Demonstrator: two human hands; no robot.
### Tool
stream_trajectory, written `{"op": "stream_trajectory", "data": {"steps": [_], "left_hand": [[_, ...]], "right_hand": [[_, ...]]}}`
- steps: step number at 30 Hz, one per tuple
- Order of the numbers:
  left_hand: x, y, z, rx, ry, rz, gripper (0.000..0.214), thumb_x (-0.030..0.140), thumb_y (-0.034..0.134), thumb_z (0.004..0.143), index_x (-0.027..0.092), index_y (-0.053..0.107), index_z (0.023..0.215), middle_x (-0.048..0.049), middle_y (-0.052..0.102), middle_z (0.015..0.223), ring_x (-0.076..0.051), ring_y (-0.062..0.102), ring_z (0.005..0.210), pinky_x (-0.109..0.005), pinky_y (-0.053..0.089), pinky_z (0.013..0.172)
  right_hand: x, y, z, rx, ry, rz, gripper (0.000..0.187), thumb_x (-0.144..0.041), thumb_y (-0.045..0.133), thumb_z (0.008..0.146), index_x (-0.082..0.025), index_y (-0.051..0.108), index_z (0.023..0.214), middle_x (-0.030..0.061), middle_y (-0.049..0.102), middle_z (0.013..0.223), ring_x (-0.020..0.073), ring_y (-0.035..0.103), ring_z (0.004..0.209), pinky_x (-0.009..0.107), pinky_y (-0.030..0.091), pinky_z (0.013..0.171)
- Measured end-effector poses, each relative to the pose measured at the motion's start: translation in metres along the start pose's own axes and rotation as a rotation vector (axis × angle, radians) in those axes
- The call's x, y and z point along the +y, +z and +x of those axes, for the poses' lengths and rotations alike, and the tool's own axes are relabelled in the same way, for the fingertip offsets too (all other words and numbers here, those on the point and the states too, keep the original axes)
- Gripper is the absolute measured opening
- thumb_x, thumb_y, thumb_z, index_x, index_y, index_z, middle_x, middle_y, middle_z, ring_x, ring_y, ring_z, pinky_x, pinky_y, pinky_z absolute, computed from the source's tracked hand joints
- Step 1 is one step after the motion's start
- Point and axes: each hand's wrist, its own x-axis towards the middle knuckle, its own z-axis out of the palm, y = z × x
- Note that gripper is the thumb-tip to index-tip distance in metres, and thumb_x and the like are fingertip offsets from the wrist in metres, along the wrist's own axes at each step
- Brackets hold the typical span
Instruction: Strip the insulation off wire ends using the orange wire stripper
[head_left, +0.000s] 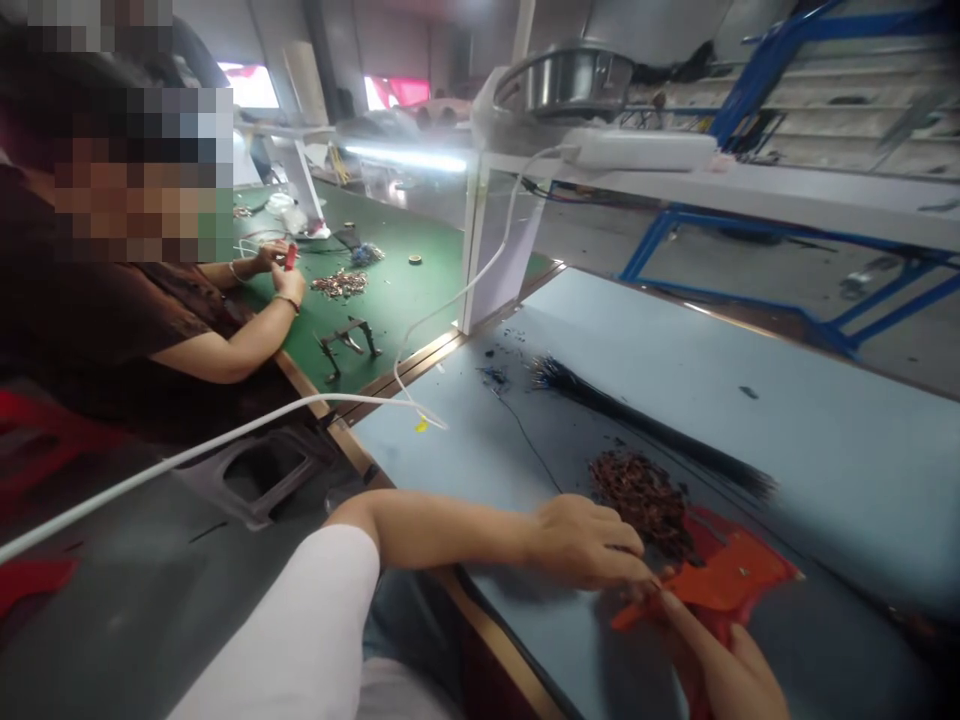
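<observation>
left hand (585,545) and right hand (720,670) close narrow at a red plastic piece (739,570) on the blue desk (750,320), any grip unclear, copper-coloured terminals (641,500) left heaped just beyond them, black wires (637,420) lying bundled further off

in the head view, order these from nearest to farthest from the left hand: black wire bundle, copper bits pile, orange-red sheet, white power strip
From the left hand:
1. Too close to call: the orange-red sheet, at its fingertips to the right, and the copper-coloured pile, just beyond its knuckles.
2. Black wire bundle, beyond the pile, farther up the view.
3. White power strip, farthest, high in the view.
</observation>
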Motion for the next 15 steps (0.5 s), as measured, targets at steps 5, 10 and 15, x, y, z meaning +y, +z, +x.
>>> {"op": "stream_trajectory", "data": {"steps": [5,10,15], "left_hand": [[0.0017,-0.0005,-0.0006,0.014,0.054,0.013,0.033,0.043,0.041,0.093,0.026,0.069,0.094,-0.0018,0.067,0.103,-0.009,0.058,0.077,-0.022,0.042,0.058],[0.0040,-0.0069,0.0006,-0.008,0.063,0.005,0.031,0.033,0.040,0.094,0.027,0.070,0.094,-0.0005,0.068,0.105,-0.008,0.058,0.075,-0.022,0.040,0.055],[0.0035,-0.0070,-0.0008,-0.039,0.093,0.039,0.031,0.030,0.038,0.095,0.028,0.068,0.102,0.0008,0.067,0.109,-0.008,0.058,0.079,-0.022,0.039,0.054]], "right_hand": [[0.0000,-0.0052,0.0035,0.020,0.031,-0.002,0.045,-0.036,0.084,0.047,-0.024,0.068,0.087,0.0021,0.066,0.056,0.0213,0.059,0.036,0.025,0.041,0.022],[-0.0005,-0.0057,0.0096,-0.041,0.054,0.115,0.050,-0.030,0.086,0.043,-0.017,0.068,0.087,0.0066,0.074,0.080,0.0231,0.071,0.066,0.024,0.060,0.054],[-0.0003,-0.0063,0.0079,-0.036,0.024,0.022,0.042,-0.028,0.087,0.044,-0.014,0.070,0.080,0.0112,0.074,0.078,0.0262,0.072,0.068,0.025,0.060,0.053]]}}
